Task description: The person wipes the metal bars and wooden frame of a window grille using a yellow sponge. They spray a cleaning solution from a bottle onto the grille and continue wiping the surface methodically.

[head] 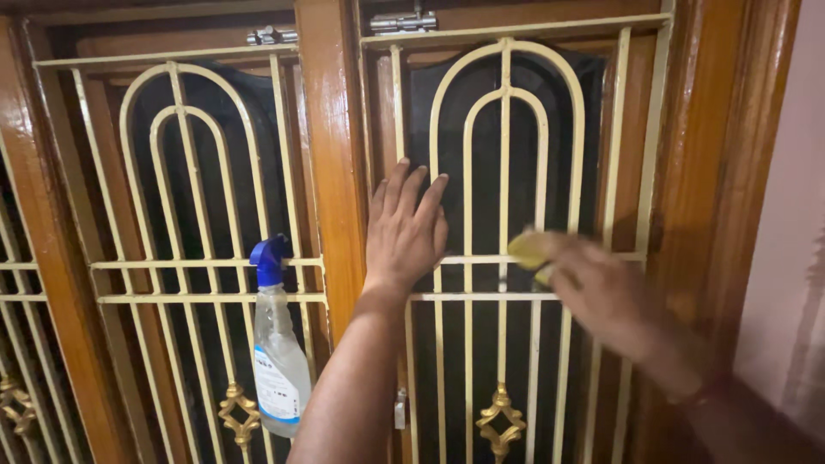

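My left hand (406, 230) lies flat, fingers spread, against the cream metal grille (505, 155) of the right window pane. My right hand (601, 292), blurred by motion, presses a yellow cloth or sponge (528, 250) onto the grille's horizontal bar. A clear spray bottle (277, 352) with a blue trigger head hangs by its trigger on the left pane's grille bar (172, 264).
Glossy wooden window frame posts (331, 146) stand between and beside the panes. Dark glass lies behind the arched bars. Metal bolts (402, 21) sit at the top. A pale wall (795, 232) is at the right.
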